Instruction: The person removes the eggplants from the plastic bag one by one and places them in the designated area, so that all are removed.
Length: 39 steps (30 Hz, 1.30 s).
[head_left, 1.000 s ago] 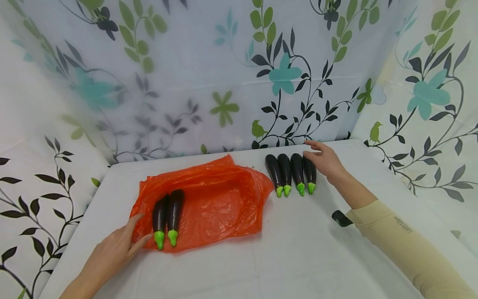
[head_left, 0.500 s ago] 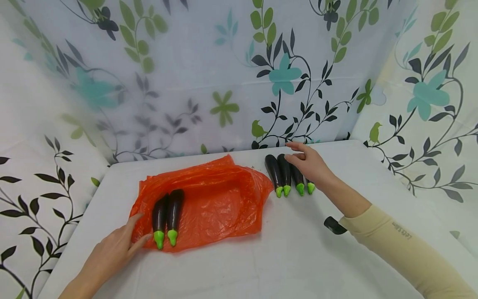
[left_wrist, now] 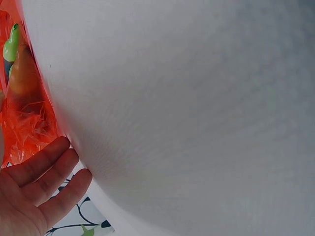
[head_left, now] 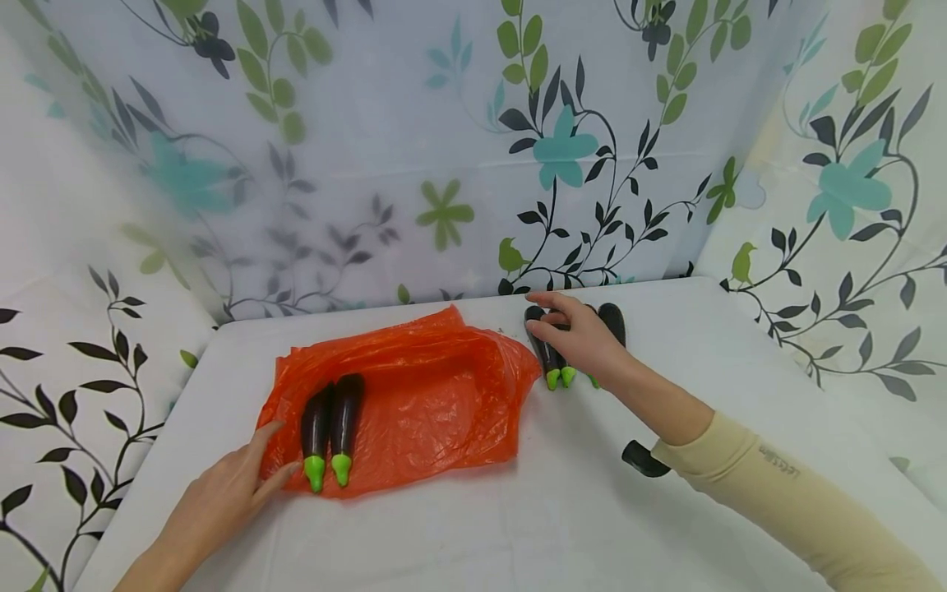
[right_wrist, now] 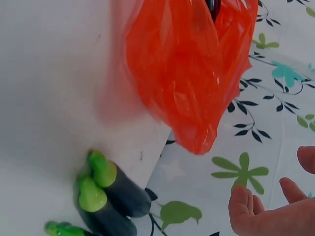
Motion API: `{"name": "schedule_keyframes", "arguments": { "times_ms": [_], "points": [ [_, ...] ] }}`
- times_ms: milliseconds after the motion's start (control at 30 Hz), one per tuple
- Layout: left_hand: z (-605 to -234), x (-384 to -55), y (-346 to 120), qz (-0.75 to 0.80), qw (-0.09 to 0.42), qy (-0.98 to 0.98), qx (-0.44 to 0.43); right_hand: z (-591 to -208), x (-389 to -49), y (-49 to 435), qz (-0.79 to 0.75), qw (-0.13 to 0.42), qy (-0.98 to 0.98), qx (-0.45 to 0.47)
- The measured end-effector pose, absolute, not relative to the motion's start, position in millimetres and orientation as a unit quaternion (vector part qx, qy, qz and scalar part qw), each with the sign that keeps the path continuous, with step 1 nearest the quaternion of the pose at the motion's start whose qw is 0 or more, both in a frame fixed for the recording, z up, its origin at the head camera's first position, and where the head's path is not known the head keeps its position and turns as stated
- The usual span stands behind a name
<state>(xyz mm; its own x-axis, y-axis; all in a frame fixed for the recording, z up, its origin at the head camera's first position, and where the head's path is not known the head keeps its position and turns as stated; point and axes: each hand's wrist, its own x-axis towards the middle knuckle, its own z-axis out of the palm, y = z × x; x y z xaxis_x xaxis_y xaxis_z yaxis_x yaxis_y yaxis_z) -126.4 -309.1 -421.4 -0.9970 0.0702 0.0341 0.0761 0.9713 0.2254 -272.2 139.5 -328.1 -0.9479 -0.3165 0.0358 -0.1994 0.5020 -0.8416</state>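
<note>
An orange-red plastic bag [head_left: 436, 403] lies spread on the table, its mouth facing the person. Two eggplants [head_left: 346, 415] with bright green stem ends lie side by side at its left part. My left hand [head_left: 218, 497] rests at the bag's left front edge, fingers extended, as the left wrist view also shows. To the right of the bag, several more eggplants [head_left: 612, 321] lie in a row. My right hand [head_left: 580, 337] is over this row with loosely bent fingers and nothing in them, hiding the middle ones partly. In the right wrist view its fingers [right_wrist: 241, 201] appear apart from the eggplants [right_wrist: 128, 191].
A white cloth covers the table [head_left: 518, 518]. Behind and at both sides hangs a white curtain [head_left: 370, 164] printed with leaves and flowers. A small black device [head_left: 645, 459] sits at the right sleeve cuff [head_left: 695, 448].
My right hand has moved left along the row, from the rightmost eggplant to the left ones, uncovering the upper end of the rightmost. The left hand and bag have stayed nearly still.
</note>
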Motion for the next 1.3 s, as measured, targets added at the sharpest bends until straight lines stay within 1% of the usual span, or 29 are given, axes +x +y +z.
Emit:
{"name": "schedule_keyframes", "arguments": {
  "times_ms": [267,500,700,1033,1200,1300],
  "points": [
    [-421,-126,-309,-0.118,0.021,-0.992,-0.041,-327,-262,121,-0.493,0.087,0.85,-0.165],
    [-420,-126,-309,-0.114,0.011,-0.993,-0.038,-331,-256,104,-0.493,0.111,0.845,-0.174],
    [-421,-126,-309,-0.113,0.013,-0.993,-0.037,-335,-251,89,-0.513,0.133,0.827,-0.19],
    [-421,-126,-308,-0.111,0.01,-0.993,-0.033,-340,-242,70,-0.508,0.145,0.826,-0.197],
    [-422,-126,-308,-0.112,0.018,-0.993,-0.035,-344,-240,64,-0.494,0.133,0.833,-0.21],
    [-421,-126,-308,-0.111,0.014,-0.993,-0.033,-345,-238,60,-0.483,0.128,0.836,-0.227]
  ]
}}
